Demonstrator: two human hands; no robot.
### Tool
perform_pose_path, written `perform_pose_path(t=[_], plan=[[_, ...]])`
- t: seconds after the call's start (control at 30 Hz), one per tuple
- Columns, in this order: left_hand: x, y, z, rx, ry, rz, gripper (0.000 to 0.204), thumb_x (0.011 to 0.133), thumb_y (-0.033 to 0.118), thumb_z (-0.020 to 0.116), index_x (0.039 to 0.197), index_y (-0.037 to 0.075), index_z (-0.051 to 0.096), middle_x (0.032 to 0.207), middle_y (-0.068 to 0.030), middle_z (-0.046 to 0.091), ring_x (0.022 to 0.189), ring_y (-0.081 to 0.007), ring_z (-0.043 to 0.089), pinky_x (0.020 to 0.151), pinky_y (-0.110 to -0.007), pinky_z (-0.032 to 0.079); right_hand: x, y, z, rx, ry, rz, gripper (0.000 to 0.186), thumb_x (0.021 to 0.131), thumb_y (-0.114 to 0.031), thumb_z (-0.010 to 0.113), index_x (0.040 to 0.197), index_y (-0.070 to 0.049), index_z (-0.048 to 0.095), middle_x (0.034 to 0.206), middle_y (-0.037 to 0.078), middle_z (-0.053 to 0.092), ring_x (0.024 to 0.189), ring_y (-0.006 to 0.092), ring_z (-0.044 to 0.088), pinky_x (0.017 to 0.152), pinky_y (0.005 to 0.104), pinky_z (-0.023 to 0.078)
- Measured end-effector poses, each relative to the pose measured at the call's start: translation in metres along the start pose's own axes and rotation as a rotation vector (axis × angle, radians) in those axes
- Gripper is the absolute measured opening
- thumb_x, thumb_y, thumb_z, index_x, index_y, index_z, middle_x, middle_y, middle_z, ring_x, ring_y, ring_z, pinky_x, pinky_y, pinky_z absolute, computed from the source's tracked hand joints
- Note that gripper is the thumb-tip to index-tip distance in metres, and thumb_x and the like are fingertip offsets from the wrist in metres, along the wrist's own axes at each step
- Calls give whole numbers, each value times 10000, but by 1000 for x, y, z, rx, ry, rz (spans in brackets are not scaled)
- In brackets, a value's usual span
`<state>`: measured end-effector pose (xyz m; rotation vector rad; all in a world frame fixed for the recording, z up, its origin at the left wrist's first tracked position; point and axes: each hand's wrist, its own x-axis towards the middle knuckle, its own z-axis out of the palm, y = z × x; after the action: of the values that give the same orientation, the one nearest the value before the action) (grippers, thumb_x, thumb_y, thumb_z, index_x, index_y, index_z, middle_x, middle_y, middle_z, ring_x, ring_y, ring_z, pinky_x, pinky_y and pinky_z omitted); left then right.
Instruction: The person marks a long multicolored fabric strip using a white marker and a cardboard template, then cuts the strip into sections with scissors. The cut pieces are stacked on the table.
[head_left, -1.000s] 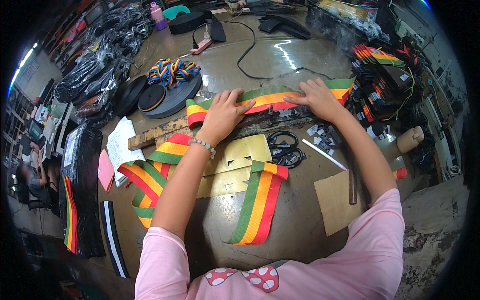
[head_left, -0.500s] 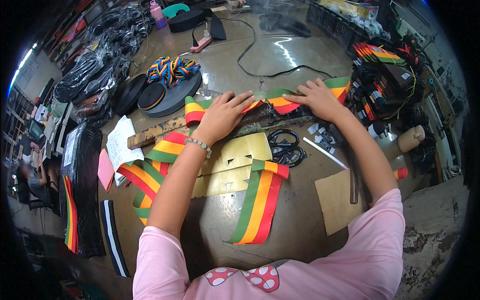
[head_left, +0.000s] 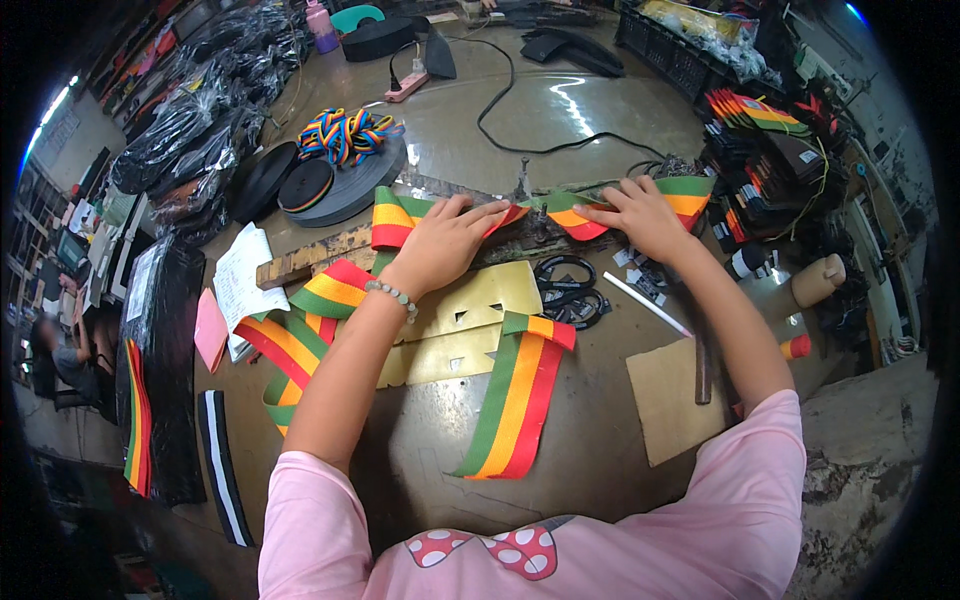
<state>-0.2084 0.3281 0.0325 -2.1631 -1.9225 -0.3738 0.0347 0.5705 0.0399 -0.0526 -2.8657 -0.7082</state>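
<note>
A wide green, yellow and red webbing strap runs across the table in front of me in two parts, with a gap at a small upright metal piece (head_left: 523, 182). My left hand (head_left: 440, 240) is closed on the left webbing piece (head_left: 391, 218), its fingers pinching near the inner end. My right hand (head_left: 643, 217) holds the right webbing piece (head_left: 690, 197), whose inner end hangs in a fold. Beneath lies a worn wooden bar (head_left: 325, 258) with dark metal. Nearer me are a loose striped webbing length (head_left: 517, 400) and a looped one (head_left: 290, 345).
Yellowish templates (head_left: 430, 360), a cable coil (head_left: 572, 290), a white pen (head_left: 640, 303) and a cardboard piece (head_left: 675, 405) lie close by. Webbing rolls (head_left: 360, 185) stand at the left, stacked dark goods (head_left: 765, 165) at the right. A power strip (head_left: 407, 86) sits farther back.
The webbing between my hands was continuous or nearly so; now a gap parts it at the metal piece. Both hands have come slightly nearer me, and the upright metal piece shows more clearly.
</note>
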Motion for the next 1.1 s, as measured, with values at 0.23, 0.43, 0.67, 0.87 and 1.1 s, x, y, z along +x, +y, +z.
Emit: perform_pose_path(t=[0.23, 0.43, 0.67, 0.87, 1.1], plan=[[-3, 1, -6, -39, -8, 51, 370, 910, 101, 560, 1271, 21, 565, 1388, -72, 554, 1172, -303, 508, 1043, -405, 405, -7, -3, 1, 12, 61, -1, 557, 922, -125, 497, 1402, -408, 519, 1134, 13, 571, 1059, 212, 539, 978, 427, 374], [-3, 1, -3, -104, 10, 48, 348, 923, 127, 561, 1254, 18, 571, 1353, -90, 580, 1163, -315, 507, 1037, -407, 404, -14, -8, 1, 31, -1, 33, 596, 909, -101, 512, 1411, -423, 507, 1151, 21, 567, 1076, 214, 531, 984, 446, 366], [-5, 1, -5, -139, -1, 69, 331, 956, 169, 538, 1251, 26, 582, 1328, -89, 593, 1157, -316, 505, 1032, -409, 399, -17, 0, -23, 73, -27, 5, 641, 869, -41, 542, 1381, -427, 548, 1138, 34, 567, 1078, 231, 525, 984, 441, 361], [-8, -3, 1, -154, -9, 43, 331, 971, 210, 525, 1241, 29, 588, 1347, -72, 582, 1150, -310, 503, 1026, -417, 395, -16, 11, -21, 31, -102, -14, 705, 757, 32, 622, 1335, -372, 608, 1178, 49, 585, 1108, 243, 523, 994, 433, 353], [-28, -16, -22, -67, 43, -148, 451, 968, 323, 570, 1288, 6, 543, 1393, -182, 466, 1188, -353, 481, 1035, -441, 376, -27, 4, -103, 27, -57, 131, 598, 827, 5, 562, 1274, -381, 653, 1227, 62, 581, 1165, 253, 522, 1062, 478, 314]])
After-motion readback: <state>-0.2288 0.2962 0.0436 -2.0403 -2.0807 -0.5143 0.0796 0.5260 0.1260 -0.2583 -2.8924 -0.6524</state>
